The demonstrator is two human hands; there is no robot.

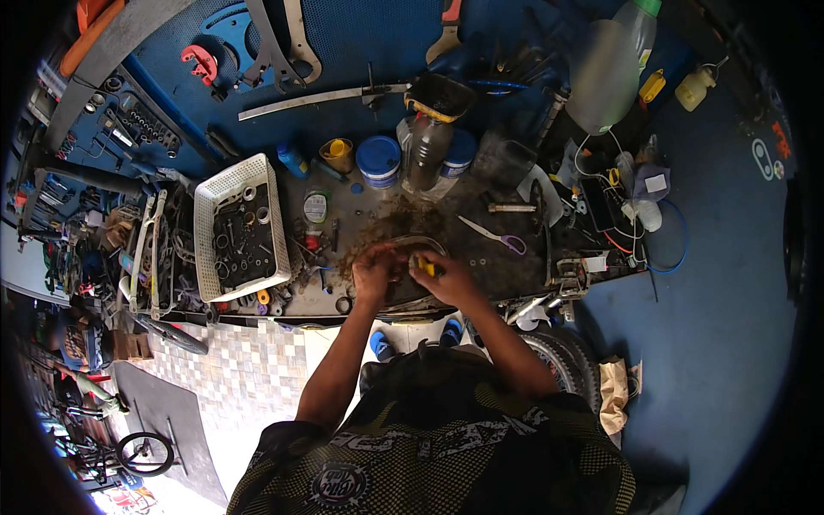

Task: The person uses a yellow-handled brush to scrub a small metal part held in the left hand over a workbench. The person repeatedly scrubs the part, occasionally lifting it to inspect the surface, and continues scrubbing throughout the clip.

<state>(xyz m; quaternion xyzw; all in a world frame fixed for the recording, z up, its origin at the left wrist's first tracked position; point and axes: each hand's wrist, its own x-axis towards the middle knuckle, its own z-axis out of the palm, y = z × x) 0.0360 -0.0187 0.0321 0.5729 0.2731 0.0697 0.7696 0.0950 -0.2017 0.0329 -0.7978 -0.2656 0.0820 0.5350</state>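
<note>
Both hands meet over the worktop at its front middle. My right hand [445, 280] is closed round a tool with a yellow and black handle [428, 267]; its working end is hidden. Just left of it, my left hand [372, 273] has its fingers bent together, and whatever they hold is too small and dark to make out. Behind and beneath the hands shows the curved, pale edge of a round thing [427, 240], mostly covered by them. Brown grime spreads over the worktop around it. Scissors with purple handles [512, 244] lie to the right of my right hand.
A white plastic basket [279, 227] of small metal parts stands left. Blue-lidded tubs [378, 156], a dark bottle [425, 154] and a yellow cup [337, 153] line the back. Bicycle parts [148, 249] crowd the left end, cables [639, 245] the right. Tyres [558, 356] stand below the front edge.
</note>
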